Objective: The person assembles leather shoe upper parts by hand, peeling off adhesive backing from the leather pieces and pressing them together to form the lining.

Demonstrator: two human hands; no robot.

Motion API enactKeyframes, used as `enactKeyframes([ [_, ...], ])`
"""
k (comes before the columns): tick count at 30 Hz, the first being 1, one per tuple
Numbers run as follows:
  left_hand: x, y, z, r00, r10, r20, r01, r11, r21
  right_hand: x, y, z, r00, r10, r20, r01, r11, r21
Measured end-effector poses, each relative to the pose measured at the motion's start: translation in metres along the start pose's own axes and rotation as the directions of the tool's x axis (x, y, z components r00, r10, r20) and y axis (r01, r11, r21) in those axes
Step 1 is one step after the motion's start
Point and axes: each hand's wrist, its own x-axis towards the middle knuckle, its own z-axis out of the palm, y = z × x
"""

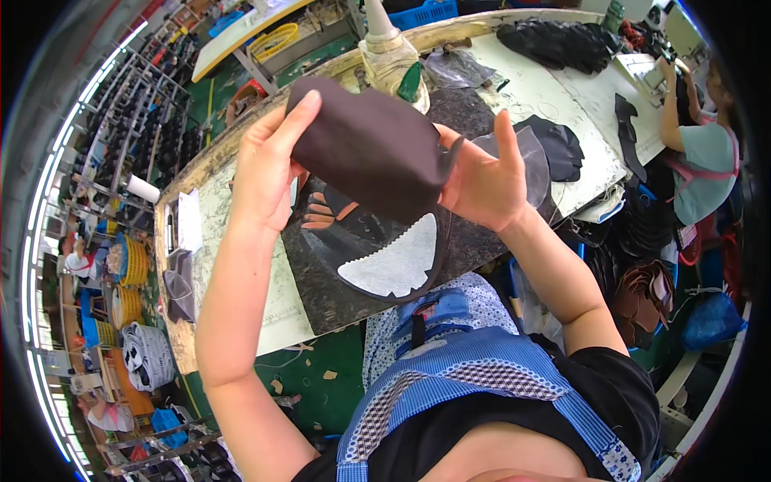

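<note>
You hold up a dark brown leather-like panel [369,149] in the upper middle of the frame, its surface bent and its right edge curling up. Your left hand [273,161] pinches its left end, the thumb pressed flat on the near face and the other fingers mostly hidden behind. Your right hand [486,177] is at its right edge with the thumb spread well away; the other fingers reach partly behind the panel, and you cannot tell how firmly they press.

Below the panel, near the centre, a pale patch with a serrated edge [393,257] lies on a dark piece, over a black mat [502,253]. The sewing machine [389,60] stands at top centre, a pile of black pieces [558,44] lies upper right, and a co-worker [703,161] sits at the right edge.
</note>
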Motion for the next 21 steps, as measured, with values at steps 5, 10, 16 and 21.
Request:
enactKeyframes([
  [5, 0.004, -0.039, -0.018, 0.958, 0.151, -0.243, -0.155, 0.988, 0.004, 0.008, -0.006, 0.008, 0.962, -0.272, -0.018, 0.221, 0.815, -0.536],
  [10, -0.003, -0.07, -0.036, 0.852, 0.45, -0.269, -0.406, 0.891, 0.205, 0.017, -0.001, 0.01, 0.706, -0.708, -0.014, 0.41, 0.425, -0.807],
  [16, -0.026, -0.081, -0.017, 0.85, 0.446, -0.281, -0.47, 0.882, -0.022, 0.015, -0.01, 0.02, 0.755, -0.641, 0.14, 0.381, 0.254, -0.889],
  [21, -0.046, -0.074, -0.01, 0.835, 0.495, -0.24, -0.507, 0.862, 0.013, 0.009, -0.01, 0.03, 0.819, -0.51, 0.263, 0.338, 0.06, -0.939],
])
